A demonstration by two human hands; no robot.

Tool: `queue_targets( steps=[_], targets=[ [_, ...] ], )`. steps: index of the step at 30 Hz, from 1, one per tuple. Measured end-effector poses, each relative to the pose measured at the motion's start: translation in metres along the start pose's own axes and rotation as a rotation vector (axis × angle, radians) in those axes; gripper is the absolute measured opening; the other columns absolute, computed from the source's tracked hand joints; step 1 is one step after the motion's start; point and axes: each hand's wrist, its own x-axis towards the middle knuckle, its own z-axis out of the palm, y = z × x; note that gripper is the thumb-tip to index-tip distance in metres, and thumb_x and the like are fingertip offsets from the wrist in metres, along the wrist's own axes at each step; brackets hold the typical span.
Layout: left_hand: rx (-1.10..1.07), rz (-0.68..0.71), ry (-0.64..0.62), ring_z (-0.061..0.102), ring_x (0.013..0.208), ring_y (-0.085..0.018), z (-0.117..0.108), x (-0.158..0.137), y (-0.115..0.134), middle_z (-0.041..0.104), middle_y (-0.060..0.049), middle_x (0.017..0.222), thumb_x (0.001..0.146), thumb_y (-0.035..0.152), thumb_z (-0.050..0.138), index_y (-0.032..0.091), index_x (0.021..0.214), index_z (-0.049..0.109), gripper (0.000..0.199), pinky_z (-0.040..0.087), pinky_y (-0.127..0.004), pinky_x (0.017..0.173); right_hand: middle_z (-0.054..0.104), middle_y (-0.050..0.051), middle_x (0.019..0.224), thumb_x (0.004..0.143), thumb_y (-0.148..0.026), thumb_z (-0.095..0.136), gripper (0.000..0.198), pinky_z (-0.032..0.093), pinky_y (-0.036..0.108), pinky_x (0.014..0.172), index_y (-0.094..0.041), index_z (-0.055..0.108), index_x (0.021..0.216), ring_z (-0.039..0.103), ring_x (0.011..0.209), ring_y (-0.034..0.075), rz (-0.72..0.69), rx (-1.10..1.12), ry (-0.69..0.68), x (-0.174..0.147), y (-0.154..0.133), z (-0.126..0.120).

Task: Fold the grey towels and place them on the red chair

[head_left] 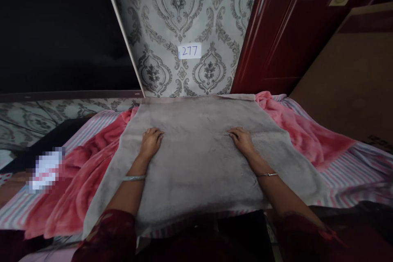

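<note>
Head view: a grey cloth (pixel 190 168) lies spread over a pink blanket (pixel 82 172) and striped sheet (pixel 353 172). Left hand (pixel 151 142) and right hand (pixel 243 141) rest on the cloth, well apart; whether either pinches it cannot be told.

"277" is handwritten in blue on a white paper slip (pixel 189 51) on the damask wallpaper (pixel 178 8), beyond and between the left hand (pixel 151 141) and right hand (pixel 243 141). Dark print (pixel 380 141) on the cardboard box (pixel 353 77), rightward of both, is illegible.
</note>
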Motion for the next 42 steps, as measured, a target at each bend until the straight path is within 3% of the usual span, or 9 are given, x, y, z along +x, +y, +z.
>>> queue_targets(
  steps=[8,19,26,32,37,42],
  targets=[
    [0.078,-0.050,-0.007,0.057,0.105,-0.031,-0.006,0.001,0.011,0.066,-0.014,0.098,0.093,0.019,0.047,0.018,0.092,0.071,0.024,0.044,-0.044,0.087,0.072,0.014,0.096,0.095,-0.025,0.049,0.026,0.048,0.043,0.088,-0.020,0.074,0.092,0.062,0.095,0.030,0.005,-0.011,0.016,0.000,-0.003,-0.001],
    [0.066,-0.033,0.165,0.057,0.104,-0.029,-0.008,0.000,0.007,0.065,-0.014,0.104,0.096,0.020,0.043,0.019,0.094,0.066,0.023,0.045,-0.042,0.090,0.071,0.014,0.096,0.100,-0.028,0.045,0.030,0.047,0.043,0.089,-0.021,0.073,0.095,0.060,0.095,0.029,-0.008,-0.001,0.173,-0.005,-0.010,-0.007],
    [0.049,0.007,0.187,0.059,0.095,-0.028,-0.002,0.008,-0.007,0.065,-0.012,0.093,0.094,0.022,0.042,0.019,0.091,0.063,0.022,0.045,-0.043,0.088,0.071,0.013,0.102,0.099,-0.025,0.045,0.031,0.047,0.044,0.091,-0.021,0.076,0.102,0.059,0.099,0.029,0.019,-0.017,0.049,0.002,-0.017,-0.010],
    [0.064,0.027,0.198,0.059,0.090,-0.028,-0.003,0.011,-0.009,0.065,-0.012,0.090,0.093,0.025,0.041,0.019,0.088,0.064,0.024,0.046,-0.042,0.086,0.071,0.012,0.116,0.094,-0.015,0.050,0.032,0.043,0.043,0.094,-0.022,0.074,0.113,0.058,0.110,0.029,0.141,-0.121,0.002,0.000,-0.011,-0.018],
    [0.107,0.031,0.147,0.060,0.088,-0.029,-0.006,0.014,-0.008,0.066,-0.014,0.087,0.091,0.025,0.040,0.018,0.087,0.065,0.026,0.047,-0.042,0.084,0.070,0.011,0.125,0.092,-0.014,0.053,0.032,0.035,0.045,0.104,-0.022,0.075,0.114,0.058,0.117,0.028,0.342,-0.220,0.018,-0.011,0.005,-0.036],
    [0.118,0.017,0.083,0.061,0.096,-0.031,-0.010,0.010,-0.008,0.068,-0.015,0.094,0.090,0.027,0.044,0.017,0.094,0.069,0.027,0.048,-0.044,0.085,0.072,0.010,0.122,0.091,-0.013,0.053,0.030,0.033,0.045,0.103,-0.023,0.076,0.109,0.056,0.118,0.028,0.493,-0.241,0.053,-0.015,0.011,-0.045]
  ],
)
